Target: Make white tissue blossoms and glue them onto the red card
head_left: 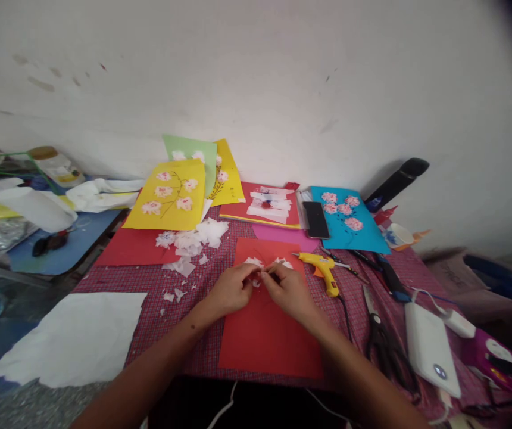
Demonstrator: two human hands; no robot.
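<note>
My left hand (234,289) and my right hand (288,291) meet over a sheet of red paper (269,342), fingertips pinched together. A small piece of white tissue paper (256,283) shows at the fingertips, mostly hidden by the fingers. Just beyond them, two white tissue paper flowers (253,262) lie on the upper part of the red sheet, partly covered by my hands. To the right of my right hand is a yellow glue gun (322,271), its nozzle over the sheet's upper right edge.
White tissue flowers and scraps (193,238) lie at left behind a large white sheet (72,336). Finished flower pictures, one on yellow paper (171,199) and one on blue paper (349,223), stand behind. At right are a phone (315,219), scissors (383,339) and a power bank (432,348).
</note>
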